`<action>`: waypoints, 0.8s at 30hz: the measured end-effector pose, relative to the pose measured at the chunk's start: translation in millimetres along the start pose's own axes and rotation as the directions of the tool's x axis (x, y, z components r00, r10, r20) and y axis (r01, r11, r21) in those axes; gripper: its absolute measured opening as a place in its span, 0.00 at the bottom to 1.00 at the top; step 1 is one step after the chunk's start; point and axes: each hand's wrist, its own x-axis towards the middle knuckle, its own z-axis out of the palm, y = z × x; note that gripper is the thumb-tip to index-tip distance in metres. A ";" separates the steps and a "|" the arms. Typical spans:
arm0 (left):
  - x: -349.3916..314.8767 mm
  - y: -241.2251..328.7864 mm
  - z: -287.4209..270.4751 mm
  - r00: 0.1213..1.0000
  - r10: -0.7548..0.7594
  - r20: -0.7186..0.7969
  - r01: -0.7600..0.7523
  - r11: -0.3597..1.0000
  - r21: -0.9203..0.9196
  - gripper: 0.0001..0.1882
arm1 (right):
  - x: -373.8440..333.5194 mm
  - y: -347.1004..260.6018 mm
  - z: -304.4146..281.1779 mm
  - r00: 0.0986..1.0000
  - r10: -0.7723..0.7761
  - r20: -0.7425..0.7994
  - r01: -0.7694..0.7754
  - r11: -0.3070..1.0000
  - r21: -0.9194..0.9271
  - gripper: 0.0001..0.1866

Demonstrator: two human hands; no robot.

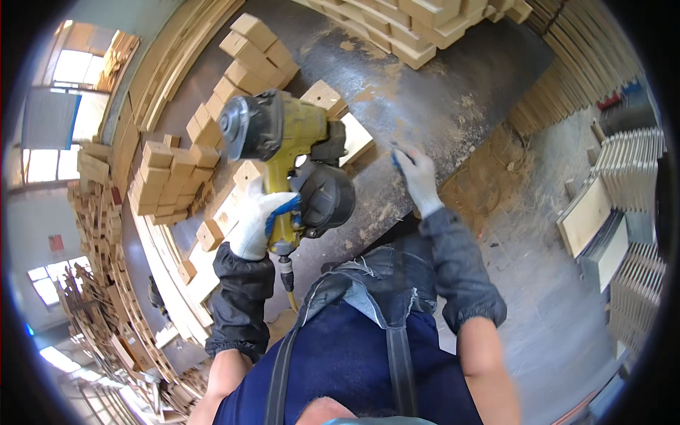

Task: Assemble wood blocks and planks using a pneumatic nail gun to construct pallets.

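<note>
My left hand (256, 221), in a white work glove with blue coating, is wrapped round the handle of a yellow and black coil nail gun (289, 131). Its round black magazine faces right, and a yellow air hose (291, 301) hangs from the handle's lower end. Right of the gun, above the table, is my right hand (416, 176), gloved alike. Its fingers are curled together at a small dark thing, too blurred to name. Behind the gun, a pale wood block (358, 139) partly shows on the dark table (397, 92).
Stacked wood blocks (170, 173) line the table's left side, with more block rows (258, 53) beyond. A wooden stack (418, 32) stands at the far edge. Stacked slats (581, 57) rise at far right; boards (588, 212) lean lower down. Sawdust (489, 166) covers the floor beside the table.
</note>
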 end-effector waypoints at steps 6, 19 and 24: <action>14.3 -20.1 9.6 0.999 -0.001 0.050 -0.001 0.999 0.039 0.21 | -97.3 24.3 -43.1 0.974 0.132 -0.183 -0.096 0.977 0.192 0.12; -96.7 -147.2 -99.7 0.948 0.162 -0.276 -0.249 0.915 -0.318 0.27 | -102.9 40.3 6.5 0.984 -0.125 0.124 0.151 0.964 -0.219 0.12; -155.0 -209.6 -113.9 0.901 -0.050 -0.431 -0.229 0.790 -0.569 0.12 | -59.1 16.8 60.4 0.879 -0.102 0.465 0.241 0.938 -0.250 0.12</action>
